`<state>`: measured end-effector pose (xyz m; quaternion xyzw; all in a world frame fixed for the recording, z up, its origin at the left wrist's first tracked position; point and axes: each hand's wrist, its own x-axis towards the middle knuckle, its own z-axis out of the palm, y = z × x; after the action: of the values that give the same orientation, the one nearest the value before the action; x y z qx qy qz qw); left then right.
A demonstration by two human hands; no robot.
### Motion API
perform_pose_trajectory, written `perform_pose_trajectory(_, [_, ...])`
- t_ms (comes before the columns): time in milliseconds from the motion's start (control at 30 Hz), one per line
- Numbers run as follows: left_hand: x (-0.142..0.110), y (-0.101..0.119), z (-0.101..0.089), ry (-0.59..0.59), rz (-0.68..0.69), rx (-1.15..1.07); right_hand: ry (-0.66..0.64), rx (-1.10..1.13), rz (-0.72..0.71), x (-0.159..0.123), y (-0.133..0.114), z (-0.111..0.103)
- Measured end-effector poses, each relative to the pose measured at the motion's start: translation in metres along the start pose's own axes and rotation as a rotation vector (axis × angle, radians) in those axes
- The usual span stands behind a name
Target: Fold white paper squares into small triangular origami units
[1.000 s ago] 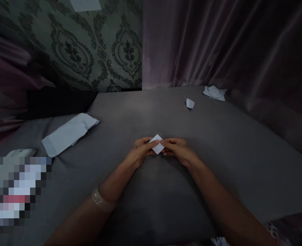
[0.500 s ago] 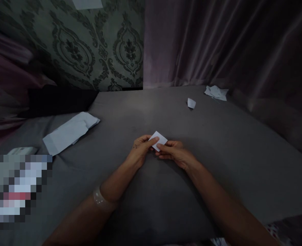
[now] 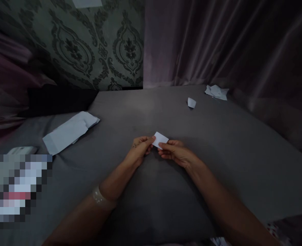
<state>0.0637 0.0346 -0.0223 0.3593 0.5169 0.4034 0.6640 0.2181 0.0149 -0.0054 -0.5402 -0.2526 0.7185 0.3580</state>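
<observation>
A small white piece of paper (image 3: 160, 139), roughly square and looking folded, is held between my two hands above the grey bed sheet. My left hand (image 3: 141, 147) pinches its left corner, thumb on top and fingers curled underneath. On the opposite side my right hand (image 3: 176, 151) grips the lower right part, its thumb lying over the paper. The fingertips below the paper are partly hidden.
White paper sheets (image 3: 69, 131) lie at left, near a pale device (image 3: 23, 150) and a blurred-out area. A small paper piece (image 3: 191, 103) and crumpled papers (image 3: 217, 92) rest at the far right. Black cloth (image 3: 61, 100) lies at the back left; a curtain (image 3: 161, 44) hangs behind.
My left hand has slid left to the paper's corner, uncovering more of its surface. The paper has turned slightly and shifted a little to the right.
</observation>
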Motion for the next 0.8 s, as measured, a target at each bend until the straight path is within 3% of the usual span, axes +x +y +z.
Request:
perform_pose_trajectory(300, [-0.001,0.002,-0.002,-0.074,0.066,0.102,-0.029,-0.028,0.013,-0.002,0.002,0.003])
perform_pose_trajectory(567, [-0.002,0.002,0.0,0.007,0.203,0.09,-0.09,-0.002,0.04,-0.005,0.004,0.007])
perform_pose_trajectory(800, [0.002,0.004,-0.003,0.018,0.243,0.145,-0.123,-0.019,0.081,-0.006,0.005,0.011])
